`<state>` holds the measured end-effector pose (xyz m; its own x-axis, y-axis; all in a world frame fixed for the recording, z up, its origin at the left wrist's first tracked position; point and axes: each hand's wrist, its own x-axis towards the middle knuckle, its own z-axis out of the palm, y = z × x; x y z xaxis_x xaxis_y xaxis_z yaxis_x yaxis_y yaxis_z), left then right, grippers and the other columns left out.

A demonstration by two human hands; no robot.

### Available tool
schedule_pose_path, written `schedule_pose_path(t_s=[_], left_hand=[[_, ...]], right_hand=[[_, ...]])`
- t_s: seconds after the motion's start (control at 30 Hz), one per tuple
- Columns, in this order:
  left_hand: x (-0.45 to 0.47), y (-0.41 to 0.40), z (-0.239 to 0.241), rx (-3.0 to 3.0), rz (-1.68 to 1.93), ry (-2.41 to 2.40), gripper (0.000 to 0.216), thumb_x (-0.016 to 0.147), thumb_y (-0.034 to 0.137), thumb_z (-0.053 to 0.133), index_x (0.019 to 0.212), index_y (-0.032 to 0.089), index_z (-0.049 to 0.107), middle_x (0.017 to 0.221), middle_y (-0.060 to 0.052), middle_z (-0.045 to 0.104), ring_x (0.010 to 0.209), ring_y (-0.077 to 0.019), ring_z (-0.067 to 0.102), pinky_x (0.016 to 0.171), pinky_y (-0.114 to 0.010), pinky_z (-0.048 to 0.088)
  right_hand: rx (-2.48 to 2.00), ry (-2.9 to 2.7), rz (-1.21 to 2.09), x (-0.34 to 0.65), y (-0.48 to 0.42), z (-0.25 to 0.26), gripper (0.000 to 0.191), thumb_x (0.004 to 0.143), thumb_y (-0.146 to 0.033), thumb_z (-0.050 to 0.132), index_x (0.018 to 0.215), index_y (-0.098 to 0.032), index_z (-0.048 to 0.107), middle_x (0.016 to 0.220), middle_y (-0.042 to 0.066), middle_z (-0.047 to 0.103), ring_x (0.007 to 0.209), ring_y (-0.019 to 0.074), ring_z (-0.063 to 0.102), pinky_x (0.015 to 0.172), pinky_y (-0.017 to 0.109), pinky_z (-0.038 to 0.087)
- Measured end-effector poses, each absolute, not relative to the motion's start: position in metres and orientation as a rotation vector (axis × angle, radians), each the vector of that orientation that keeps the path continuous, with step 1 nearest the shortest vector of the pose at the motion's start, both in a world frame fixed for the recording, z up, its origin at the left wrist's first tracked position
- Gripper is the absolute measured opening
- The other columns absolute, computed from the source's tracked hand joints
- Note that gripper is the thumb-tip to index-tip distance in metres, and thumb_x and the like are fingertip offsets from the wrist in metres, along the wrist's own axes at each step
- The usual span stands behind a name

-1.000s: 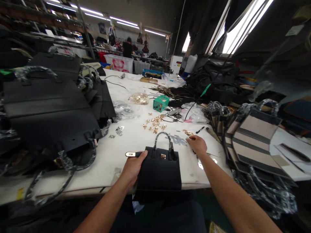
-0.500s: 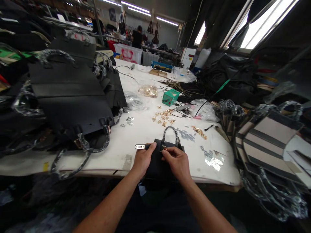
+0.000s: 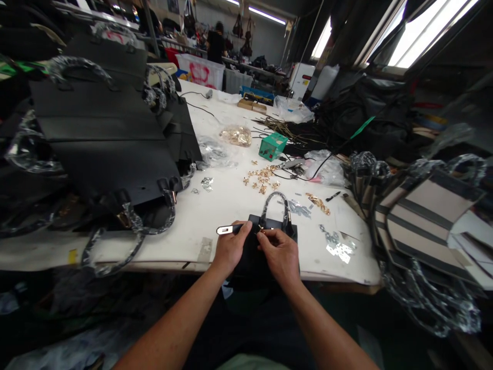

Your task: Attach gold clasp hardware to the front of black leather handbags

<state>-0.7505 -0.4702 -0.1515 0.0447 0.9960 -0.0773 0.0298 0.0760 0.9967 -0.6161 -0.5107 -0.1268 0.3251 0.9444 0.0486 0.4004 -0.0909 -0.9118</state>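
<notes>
A small black handbag [image 3: 250, 263] is at the table's front edge, its wrapped handle [image 3: 275, 196] standing up. My left hand [image 3: 230, 253] is closed on the bag's upper left side, thumb on top. From that grip a black strap with a bright metal end plate [image 3: 224, 230] sticks out to the left. Fingertips of my right hand [image 3: 283, 255] pinch a small gold-coloured fitting [image 3: 261, 229] against the bag's front, below the handle. Those fingers partly hide the fitting.
Loose gold-coloured fittings [image 3: 263, 176] lie beyond the bag, near a green box [image 3: 273, 146]. Flat metal plates [image 3: 298, 208] and a black pen [image 3: 333, 196] are to the right. Large black bags [image 3: 103, 118] crowd the left; striped panels with wrapped handles [image 3: 427, 205] stand at the right.
The view has tilted down a little. My right fingers have shifted slightly on the gold-coloured fitting, which now sits closer to the bag's front. My left hand keeps its hold.
</notes>
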Motion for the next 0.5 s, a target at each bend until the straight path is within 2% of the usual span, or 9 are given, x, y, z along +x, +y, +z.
schedule_pose_path(t_s=[0.3, 0.5], left_hand=[[-0.751, -0.472, -0.151, 1.297, 1.105, 1.226, 0.031, 0.088, 0.048, 0.054, 0.086, 0.022, 0.071, 0.089, -0.001, 0.072, 0.089, -0.0206, 0.064, 0.086, -0.029, 0.044], [-0.75, -0.473, -0.153, 1.306, 1.138, 1.228, 0.031, 0.089, 0.047, 0.053, 0.085, 0.021, 0.07, 0.084, -0.001, 0.071, 0.085, -0.0199, 0.064, 0.081, -0.028, 0.045]], right_hand=[[-1.672, -1.049, 0.774, -0.63, -0.511, -0.123, 0.023, 0.079, -0.041, 0.068, 0.08, -0.018, 0.068, 0.07, 0.002, 0.071, 0.059, 0.0185, 0.07, 0.057, 0.026, 0.052], [-1.577, -0.834, 0.899, -0.635, -0.513, -0.135, 0.026, 0.078, -0.042, 0.069, 0.083, -0.016, 0.068, 0.074, 0.004, 0.072, 0.064, 0.0195, 0.072, 0.057, 0.024, 0.053]])
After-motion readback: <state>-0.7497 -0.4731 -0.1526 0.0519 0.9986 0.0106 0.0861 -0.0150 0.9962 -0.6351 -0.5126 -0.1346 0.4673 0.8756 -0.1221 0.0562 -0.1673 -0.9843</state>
